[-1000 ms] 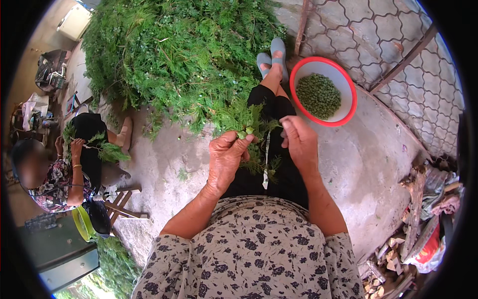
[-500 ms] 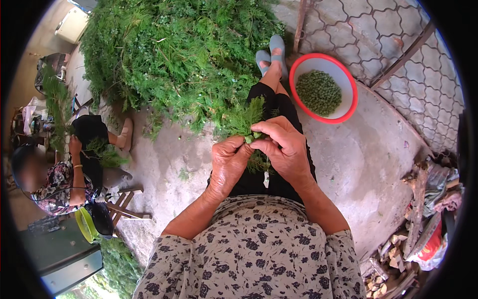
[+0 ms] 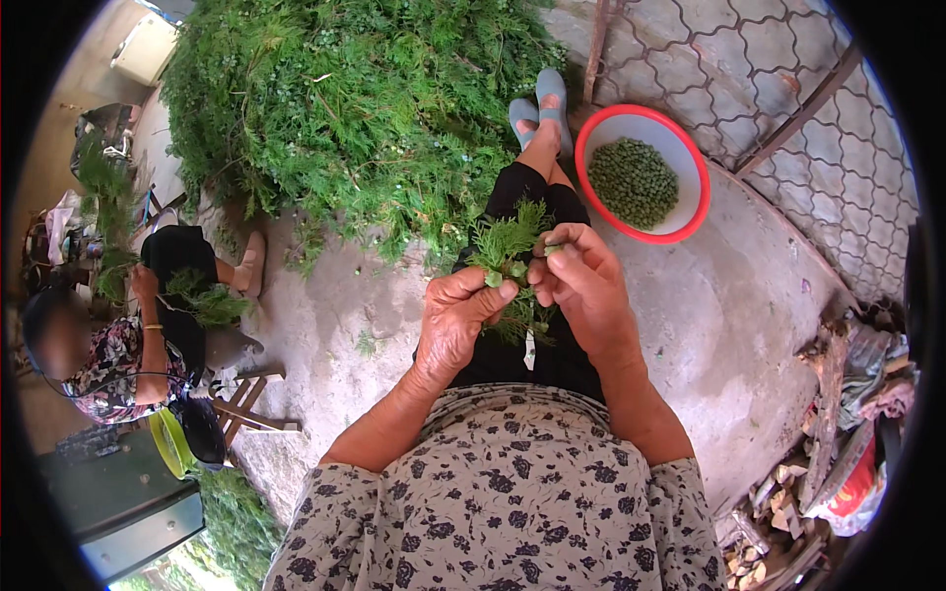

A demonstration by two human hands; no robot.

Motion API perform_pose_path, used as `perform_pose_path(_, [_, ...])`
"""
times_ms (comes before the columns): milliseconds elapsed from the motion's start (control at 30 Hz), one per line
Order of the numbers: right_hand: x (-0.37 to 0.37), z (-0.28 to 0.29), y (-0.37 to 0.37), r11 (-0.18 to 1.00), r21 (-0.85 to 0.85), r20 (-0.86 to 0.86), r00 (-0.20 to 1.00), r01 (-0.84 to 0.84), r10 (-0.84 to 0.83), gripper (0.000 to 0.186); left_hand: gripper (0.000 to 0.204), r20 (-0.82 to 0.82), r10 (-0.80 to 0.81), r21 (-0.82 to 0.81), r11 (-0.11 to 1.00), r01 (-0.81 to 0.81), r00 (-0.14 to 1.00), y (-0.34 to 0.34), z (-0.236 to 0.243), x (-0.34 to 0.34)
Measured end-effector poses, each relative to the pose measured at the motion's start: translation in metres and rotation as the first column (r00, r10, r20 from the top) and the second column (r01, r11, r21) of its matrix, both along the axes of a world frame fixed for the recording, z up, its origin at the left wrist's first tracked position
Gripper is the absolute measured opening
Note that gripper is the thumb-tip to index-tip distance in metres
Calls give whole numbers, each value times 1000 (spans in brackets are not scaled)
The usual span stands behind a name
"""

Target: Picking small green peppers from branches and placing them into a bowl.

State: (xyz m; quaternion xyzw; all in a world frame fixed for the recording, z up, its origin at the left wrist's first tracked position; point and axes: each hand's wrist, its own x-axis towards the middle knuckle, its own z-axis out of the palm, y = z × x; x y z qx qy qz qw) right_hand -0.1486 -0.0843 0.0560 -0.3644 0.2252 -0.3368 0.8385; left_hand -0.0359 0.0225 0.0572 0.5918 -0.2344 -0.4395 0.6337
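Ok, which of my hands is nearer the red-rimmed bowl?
Your right hand; your left hand, pinching the sprig, is farther from the bowl, off to the left.

Wire mesh (image 3: 823, 163) upper right; wood (image 3: 783, 517) lower right, probably cloth (image 3: 884, 398) nearby.

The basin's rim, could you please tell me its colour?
The rim is red, best seen in the head view.

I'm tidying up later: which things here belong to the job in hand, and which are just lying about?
In use:
conifer sprig in the left hand
small green piece pinched by the right hand
conifer branch heap
red-rimmed basin of green cones

Apparently lying about:
firewood
crumpled cloth beside it
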Motion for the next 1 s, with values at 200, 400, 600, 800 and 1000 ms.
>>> perform_pose_path(200, [-5,7,1,958,-66,-255,933,-278,253,24,15,-51,-7,-24,1000,6,999,-2,0,-1])
perform_pose_path(400, [0,1,6,929,-330,-395,918,-168,26,15,22,-9,-4,14,1000,4,1000,-1,-7,-2])
perform_pose_path(600, [-2,-5,6,883,-469,-384,905,-19,-184,6,32,76,30,58,998,-35,997,-3,2,-11])
perform_pose_path(800, [-7,11,5,984,-139,-238,968,-111,75,10,34,205,18,113,993,-42,979,-6,3,-9])
perform_pose_path(1000, [1,1,9,659,-732,-374,911,-174,-175,12,25,558,-21,55,998,-11,830,-3,-13,-8])
